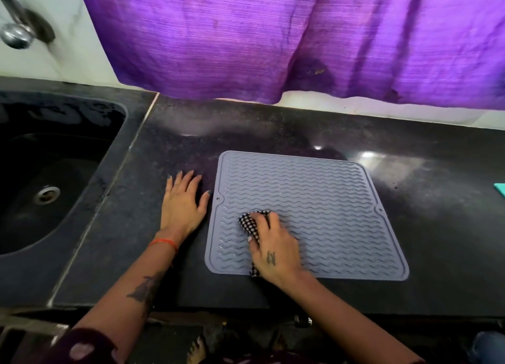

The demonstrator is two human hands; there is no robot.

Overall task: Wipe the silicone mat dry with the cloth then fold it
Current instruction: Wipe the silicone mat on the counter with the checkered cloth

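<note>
The grey-blue silicone mat (pixel 314 208) is lying flat and unfolded on the dark table (pixel 423 254), just right of the sink (pixel 54 172). Small glints, seemingly water, are showing among its wavy ridges near the left edge, so the drying is judged to be in its early or middle part. The right hand (pixel 273 249) is curling its fingers round a bunched black-and-white checked cloth (pixel 250 223) and pressing it onto the mat's near left portion. The left hand (pixel 181 202) is resting flat and open on the table just beside the mat's left edge, its thumb nearly touching the rim. The far and right portions are waiting for the cloth, and the folding is not yet begun. A purple curtain (pixel 273 36) is hanging behind.
</note>
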